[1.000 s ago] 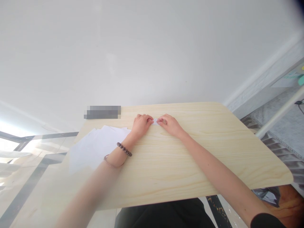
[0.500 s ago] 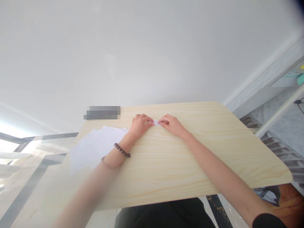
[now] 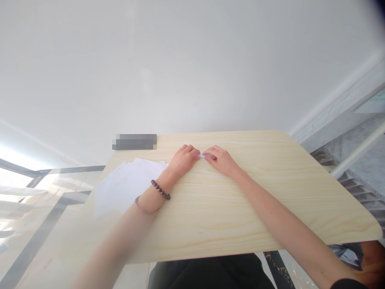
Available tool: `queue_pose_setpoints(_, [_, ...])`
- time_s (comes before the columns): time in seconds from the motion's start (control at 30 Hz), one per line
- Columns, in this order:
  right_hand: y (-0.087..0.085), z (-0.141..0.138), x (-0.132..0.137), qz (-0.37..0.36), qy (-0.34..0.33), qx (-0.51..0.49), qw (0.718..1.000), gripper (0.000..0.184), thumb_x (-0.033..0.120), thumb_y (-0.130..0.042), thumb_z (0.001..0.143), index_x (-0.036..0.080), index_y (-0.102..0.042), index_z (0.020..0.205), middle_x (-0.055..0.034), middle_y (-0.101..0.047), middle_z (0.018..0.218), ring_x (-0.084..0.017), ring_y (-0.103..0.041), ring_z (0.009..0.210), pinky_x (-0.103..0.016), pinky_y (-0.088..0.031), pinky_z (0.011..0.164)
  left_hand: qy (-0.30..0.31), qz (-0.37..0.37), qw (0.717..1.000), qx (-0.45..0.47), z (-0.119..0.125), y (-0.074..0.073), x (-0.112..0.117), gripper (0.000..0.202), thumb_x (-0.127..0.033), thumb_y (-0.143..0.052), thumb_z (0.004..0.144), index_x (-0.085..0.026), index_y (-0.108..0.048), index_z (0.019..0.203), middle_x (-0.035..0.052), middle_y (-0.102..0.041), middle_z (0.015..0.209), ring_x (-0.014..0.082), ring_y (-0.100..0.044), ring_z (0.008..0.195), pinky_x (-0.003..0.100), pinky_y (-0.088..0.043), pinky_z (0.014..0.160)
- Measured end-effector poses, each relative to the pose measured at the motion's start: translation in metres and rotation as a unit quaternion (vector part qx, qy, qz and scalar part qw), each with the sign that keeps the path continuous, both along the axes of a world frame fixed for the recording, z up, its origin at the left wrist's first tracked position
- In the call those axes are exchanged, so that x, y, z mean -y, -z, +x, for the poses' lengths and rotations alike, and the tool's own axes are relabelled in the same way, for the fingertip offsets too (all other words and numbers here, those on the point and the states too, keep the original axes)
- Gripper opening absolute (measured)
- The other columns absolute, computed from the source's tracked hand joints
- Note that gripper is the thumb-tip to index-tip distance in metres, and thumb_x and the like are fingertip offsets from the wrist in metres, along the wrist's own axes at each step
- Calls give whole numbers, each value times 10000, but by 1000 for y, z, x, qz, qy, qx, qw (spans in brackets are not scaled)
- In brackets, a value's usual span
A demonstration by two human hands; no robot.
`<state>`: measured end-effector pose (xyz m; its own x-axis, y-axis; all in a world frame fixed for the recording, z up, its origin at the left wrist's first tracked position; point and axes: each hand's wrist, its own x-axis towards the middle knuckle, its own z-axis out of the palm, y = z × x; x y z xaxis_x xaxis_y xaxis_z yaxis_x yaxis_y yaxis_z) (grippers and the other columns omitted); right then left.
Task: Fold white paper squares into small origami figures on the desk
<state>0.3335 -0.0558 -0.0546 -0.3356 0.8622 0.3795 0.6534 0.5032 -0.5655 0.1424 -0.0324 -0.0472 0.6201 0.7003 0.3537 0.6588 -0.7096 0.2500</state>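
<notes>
Fingertip work at the far middle of a pale wooden table [image 3: 240, 208]: the left hand [image 3: 183, 159] and the right hand [image 3: 221, 160] meet tip to tip over a small paper scrap [image 3: 201, 155], each pinching one end of it with fingers curled and the heels of the palms resting on the wood. The scrap lies low against the tabletop between the two hands and is mostly hidden by them, so its exact shape and any crease in it cannot be made out. A loose stack of white sheets [image 3: 126, 184] lies near the left forearm, apart from the scrap, and a bead bracelet [image 3: 161, 190] and a thin cord [image 3: 144, 208] circle the left wrist. Work this fine seems best done with the piece pressed flat on the wood, both pinches equal so that it neither twists nor tears, and pressure run along the edge with the nails rather than the pads. The left forearm looks better held off the sheets, which could slide toward the table's edge.
</notes>
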Motion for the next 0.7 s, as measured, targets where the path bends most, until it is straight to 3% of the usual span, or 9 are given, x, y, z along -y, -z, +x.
queue_pose_setpoints(0.2, [-3,-1,2,18,-5,3,1000,214,241,-406,862,218,-605,938,-41,-607,940,-154,-562,865,-301,-429,790,-6,16,1000,-9,1,-4,3,236,-326,-445,859,-217,-577,1022,63,-551,953,181,-491,896,302,-418,778])
queue_pose_setpoints(0.47, [-8,-6,7,40,28,26,998,208,297,-416,857,211,-594,922,-38,-618,902,-136,-552,732,-272,-425,696,-6,45,999,8,1,-7,4,282,-316,-369,894,-227,-616,995,52,-610,943,179,-502,919,301,-400,775])
queue_pose_setpoints(0.7, [-9,-10,9,73,36,33,996,221,304,-389,874,219,-590,912,-42,-614,913,-151,-550,827,-268,-414,731,-9,41,998,50,0,-6,4,300,-357,-385,884,-221,-642,955,56,-632,902,176,-519,888,303,-397,781])
